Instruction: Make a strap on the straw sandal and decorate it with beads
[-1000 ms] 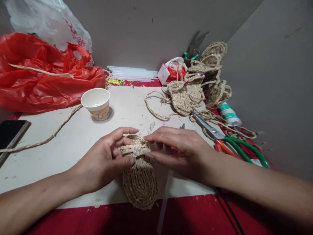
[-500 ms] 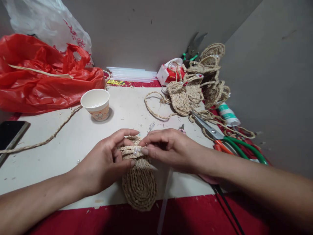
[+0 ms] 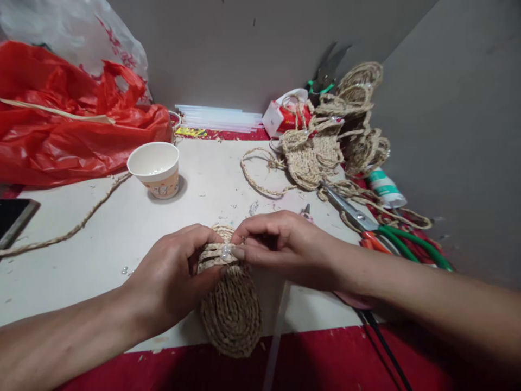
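A small woven straw slipper [image 3: 232,317] lies near the front edge of the white board, its sole toward me. Clear beads [image 3: 226,251] sit on the middle of its braided strap. My left hand [image 3: 175,271] grips the strap's left side between thumb and fingers. On the right, the thumb and index finger of my right hand [image 3: 285,250] are pinched at the strap beside the beads; whether they hold a bead or only the strap is hidden.
A paper cup [image 3: 160,184] stands behind my left hand. Red plastic bag [image 3: 81,141] and phone [image 3: 16,220] are at left. Glue sticks [image 3: 220,118] lie at the back. Right: woven straw pieces [image 3: 311,157], green-handled scissors [image 3: 358,217], a white-and-green roll [image 3: 386,190].
The fingers of my left hand have closed down onto the strap. My right hand stays pinched beside the beads. The view has shifted slightly.
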The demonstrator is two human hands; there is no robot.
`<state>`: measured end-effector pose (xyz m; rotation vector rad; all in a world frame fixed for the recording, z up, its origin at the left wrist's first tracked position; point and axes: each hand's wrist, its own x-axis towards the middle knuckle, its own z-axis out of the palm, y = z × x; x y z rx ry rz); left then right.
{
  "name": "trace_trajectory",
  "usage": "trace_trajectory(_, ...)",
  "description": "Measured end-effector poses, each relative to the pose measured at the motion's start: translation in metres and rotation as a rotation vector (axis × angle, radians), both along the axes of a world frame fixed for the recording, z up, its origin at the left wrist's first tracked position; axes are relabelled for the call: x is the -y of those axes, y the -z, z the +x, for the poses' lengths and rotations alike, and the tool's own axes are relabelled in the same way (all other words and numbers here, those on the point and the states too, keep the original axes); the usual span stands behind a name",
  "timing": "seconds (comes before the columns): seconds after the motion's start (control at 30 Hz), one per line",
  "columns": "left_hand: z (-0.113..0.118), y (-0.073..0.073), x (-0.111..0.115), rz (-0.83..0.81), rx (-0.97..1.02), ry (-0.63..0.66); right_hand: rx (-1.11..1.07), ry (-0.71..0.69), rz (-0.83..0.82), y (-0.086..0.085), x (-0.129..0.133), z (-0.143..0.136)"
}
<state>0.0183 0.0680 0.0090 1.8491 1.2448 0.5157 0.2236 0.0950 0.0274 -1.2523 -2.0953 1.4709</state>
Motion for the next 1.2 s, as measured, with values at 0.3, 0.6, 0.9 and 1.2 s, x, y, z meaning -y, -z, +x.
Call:
trace_trajectory(0.3, 0.002, -0.002, 0.001, -0.087, 0.056, -0.039, 0.012, 0.089, -0.030, 0.001, 0.001, -0.004)
trace_trajectory(0.6, 0.002, -0.003, 0.001, -0.073, 0.090, -0.023, -0.081, 0.171, 0.184, -0.005, 0.012, 0.012)
trace_trajectory(0.9, 0.000, -0.009, -0.001, -0.019, 0.028, 0.036, 0.187, -0.152, 1.038, 0.009, 0.031, 0.017)
trace_trajectory(1.2, -0.028, -0.069, -0.007, 0.161, 0.036, -0.103, 0.151, 0.073, 0.908, -0.005, 0.061, 0.059)
